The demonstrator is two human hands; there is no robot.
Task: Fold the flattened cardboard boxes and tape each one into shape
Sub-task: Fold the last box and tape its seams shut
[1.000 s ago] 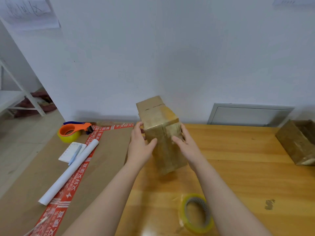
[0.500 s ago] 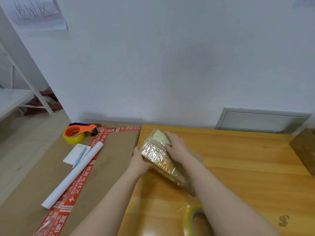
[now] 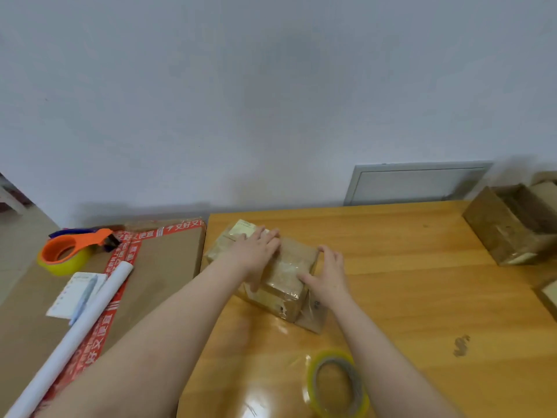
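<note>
At the far left, an orange tape dispenser (image 3: pixel 67 251) sat near the back edge of a brown cardboard sheet (image 3: pixel 168 267) bordered in red printed tape. A notepad (image 3: pixel 72 292), a pen (image 3: pixel 85 298) and a white paper roll (image 3: pixel 81 327) lay in front of it. The sheet's right edge met the left edge of the desk (image 3: pixel 422 297).

The cardboard box (image 3: pixel 289 276), wrapped in clear tape, lay on the desk just beside that edge. The left hand (image 3: pixel 256 251) rested flat on its top, fingers straight, grasping nothing. The right hand (image 3: pixel 328 277) gripped the box's right end, fingers curled over the far edge and thumb on top.

A yellow tape roll (image 3: pixel 337 384) lay near the front edge. A broad stretch of desk surface separated the hands from an open box (image 3: pixel 509 227) at the far right.
</note>
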